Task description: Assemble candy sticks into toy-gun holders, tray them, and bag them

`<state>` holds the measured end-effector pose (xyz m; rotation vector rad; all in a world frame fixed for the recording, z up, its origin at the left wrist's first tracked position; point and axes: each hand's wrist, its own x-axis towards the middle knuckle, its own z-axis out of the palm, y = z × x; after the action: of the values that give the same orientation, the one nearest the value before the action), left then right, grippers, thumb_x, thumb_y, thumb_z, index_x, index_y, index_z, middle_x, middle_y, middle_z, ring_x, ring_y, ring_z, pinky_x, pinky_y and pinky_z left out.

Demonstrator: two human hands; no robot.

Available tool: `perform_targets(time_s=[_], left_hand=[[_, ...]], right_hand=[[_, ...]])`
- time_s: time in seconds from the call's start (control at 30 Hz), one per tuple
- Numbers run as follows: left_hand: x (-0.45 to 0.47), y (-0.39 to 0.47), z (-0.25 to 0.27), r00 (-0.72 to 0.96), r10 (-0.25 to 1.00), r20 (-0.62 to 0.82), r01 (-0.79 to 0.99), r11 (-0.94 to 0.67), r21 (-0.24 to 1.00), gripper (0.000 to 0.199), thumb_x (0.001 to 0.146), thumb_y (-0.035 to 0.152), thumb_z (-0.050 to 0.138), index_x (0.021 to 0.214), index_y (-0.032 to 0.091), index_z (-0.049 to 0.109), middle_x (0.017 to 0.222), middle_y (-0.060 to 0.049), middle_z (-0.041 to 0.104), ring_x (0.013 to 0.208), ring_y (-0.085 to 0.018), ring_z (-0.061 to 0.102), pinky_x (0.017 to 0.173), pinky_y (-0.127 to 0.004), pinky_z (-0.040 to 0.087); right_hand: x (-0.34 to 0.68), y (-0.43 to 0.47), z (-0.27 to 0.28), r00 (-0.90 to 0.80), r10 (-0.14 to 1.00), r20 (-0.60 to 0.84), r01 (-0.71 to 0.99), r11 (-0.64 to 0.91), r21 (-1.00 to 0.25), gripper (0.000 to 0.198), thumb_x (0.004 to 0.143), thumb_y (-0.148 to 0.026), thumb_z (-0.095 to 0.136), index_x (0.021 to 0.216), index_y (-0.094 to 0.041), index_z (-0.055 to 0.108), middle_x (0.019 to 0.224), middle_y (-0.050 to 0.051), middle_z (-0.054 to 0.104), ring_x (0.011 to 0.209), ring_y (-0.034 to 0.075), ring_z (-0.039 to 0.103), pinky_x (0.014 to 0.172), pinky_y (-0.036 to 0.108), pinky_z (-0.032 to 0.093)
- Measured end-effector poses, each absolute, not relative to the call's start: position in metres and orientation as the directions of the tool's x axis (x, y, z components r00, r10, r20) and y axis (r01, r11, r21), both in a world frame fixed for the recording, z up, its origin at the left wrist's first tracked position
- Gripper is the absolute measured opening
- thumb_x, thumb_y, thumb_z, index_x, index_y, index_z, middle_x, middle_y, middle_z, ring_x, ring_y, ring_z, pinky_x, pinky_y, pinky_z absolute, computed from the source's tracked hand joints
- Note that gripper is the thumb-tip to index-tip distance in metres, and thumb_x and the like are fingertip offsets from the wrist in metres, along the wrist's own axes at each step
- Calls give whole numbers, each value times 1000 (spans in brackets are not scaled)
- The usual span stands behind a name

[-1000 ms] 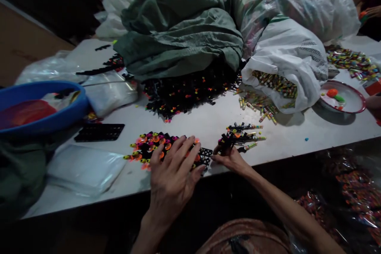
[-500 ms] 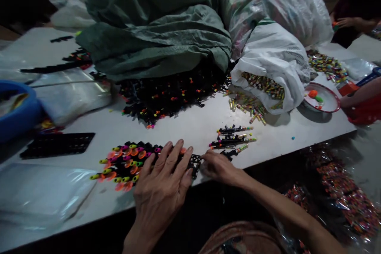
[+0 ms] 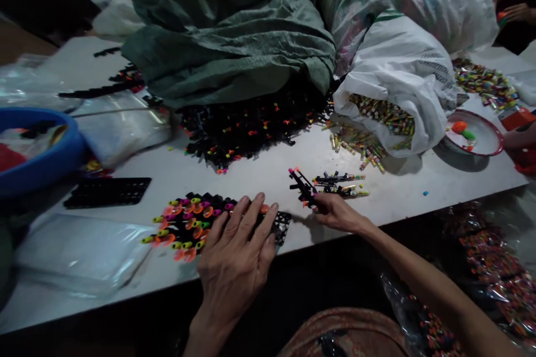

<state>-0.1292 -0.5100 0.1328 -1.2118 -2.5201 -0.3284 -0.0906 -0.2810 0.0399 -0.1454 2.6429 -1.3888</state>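
Your left hand (image 3: 234,251) is lying palm down over a cluster (image 3: 192,220) of black parts with yellow, pink, green and orange tips; the fingers are spreading slightly apart and are not closing on anything. The cluster is sitting on the white table (image 3: 393,192) near its front edge, mostly showing to the left of that hand. A black lattice (image 3: 283,227) is sticking out past your fingers on the right.

Your right hand (image 3: 339,213) is pinching the near end of a black piece (image 3: 302,183), thumb and fingers together on it, and the piece is slanting up and leftward with pink tips at its far end. Just beyond that hand, more black pieces (image 3: 335,178) are lying in rows, with coloured tubes at their right ends.

Further back, a dark heap (image 3: 251,128) is spilling from under a green sack (image 3: 234,56). Beside it, a white bag (image 3: 410,61) is gaping, with small tubes (image 3: 355,148) lying at its mouth. A bowl (image 3: 488,133) is holding orange and green bits to the right. On the left, a black sheet (image 3: 109,192) is lying between a blue tub (image 3: 67,148) and clear bags (image 3: 84,251).
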Motion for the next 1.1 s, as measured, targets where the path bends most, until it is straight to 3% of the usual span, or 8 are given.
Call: perform_targets(time_s=[0.1,0.2,0.43,0.6,0.83,0.93,1.0,1.1], left_hand=[[-129,-511,133,-590,714,377,787,613,69,53,85,22,48,138,26,41,142,-5,43,132,-27,37,107,-48,29],[-129,-512,133,-590,719,368,789,611,70,55,84,21,50,137,26,41,142,-5,43,132,-27,37,107,-48,29],[-129,-510,131,-590,713,380,784,619,56,57,84,22,50,140,24,38,143,-7,41,132,-27,38,107,-46,30],[-129,-510,131,-584,718,378,787,615,49,57,85,23,47,141,23,35,142,-7,42,132,-27,38,107,-46,29],[-128,-512,131,-569,738,363,797,604,22,55,86,25,46,140,24,37,144,-5,39,134,-27,35,108,-46,26],[-130,-513,131,-558,739,377,805,592,32,54,86,25,45,139,25,38,143,-5,41,133,-28,35,107,-47,27],[-131,-513,130,-554,733,395,808,587,45,54,86,26,45,140,25,37,143,-5,42,133,-28,36,105,-48,28],[-132,-511,129,-557,725,406,808,586,61,55,86,26,45,140,26,37,143,-4,42,133,-28,36,105,-48,29]], right_hand=[[-111,-314,30,-984,-142,-112,73,250,-965,11,71,-15,61,80,-16,55,68,-5,48,62,9,43,54,19,33],[-130,-338,19,-991,-107,-85,67,167,-984,8,75,-19,61,75,-16,53,67,-4,49,62,9,44,54,19,34],[-150,-350,29,-946,-323,-3,-229,677,-699,18,72,-15,62,90,-15,58,89,5,60,71,15,53,61,25,35],[-150,-345,36,-941,-320,-107,-178,740,-649,9,77,-20,60,84,-14,59,81,5,62,68,16,54,60,24,34],[-138,-348,45,-938,-343,-47,-256,779,-573,19,83,-20,54,101,-16,57,100,8,61,81,18,58,66,26,40],[-113,-297,58,-977,-187,-105,-114,868,-483,22,82,-19,55,104,-16,56,106,9,59,87,18,59,67,26,40],[-92,-254,62,-978,23,-207,81,958,-275,21,83,-9,46,100,-15,58,106,11,59,84,19,60,66,27,40],[-68,-207,56,-953,99,-287,127,989,-78,25,83,-3,42,99,-12,59,107,16,59,89,22,60,69,29,39]])
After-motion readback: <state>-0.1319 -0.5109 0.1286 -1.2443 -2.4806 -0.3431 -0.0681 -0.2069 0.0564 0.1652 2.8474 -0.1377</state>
